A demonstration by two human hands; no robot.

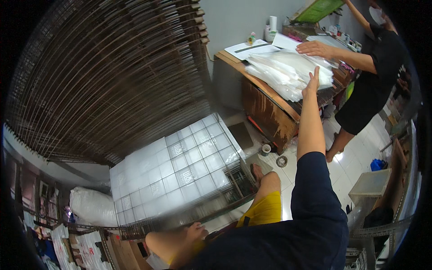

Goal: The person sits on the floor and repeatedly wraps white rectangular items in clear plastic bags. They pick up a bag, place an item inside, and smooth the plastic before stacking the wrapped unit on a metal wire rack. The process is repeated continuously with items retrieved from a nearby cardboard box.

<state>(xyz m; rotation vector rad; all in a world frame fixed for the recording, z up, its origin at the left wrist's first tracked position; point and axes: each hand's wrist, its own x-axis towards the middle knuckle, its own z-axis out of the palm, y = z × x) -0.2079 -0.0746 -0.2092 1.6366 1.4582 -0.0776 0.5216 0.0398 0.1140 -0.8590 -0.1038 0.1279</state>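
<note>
Grey wall rises behind a worn wooden tabletop, where a loose, fanned pile of clear plastic sheets lies near the front edge. My right hand is at the pile's near right side, thumb raised; whether its fingers grip any plastic I cannot tell. My left hand is down by my knee, blurred, fingers seemingly half curled, and I can't make out anything in them. Film this slick probably slides easily, so I'd favour broad, even contact along the pile over pinching a few layers. Bringing my left hand up would likely steady the front. A co-worker's hand lies at the far side, so I should match its pressure. Farther left, printed translucent sheets cover a low rack; best not brush them.
</note>
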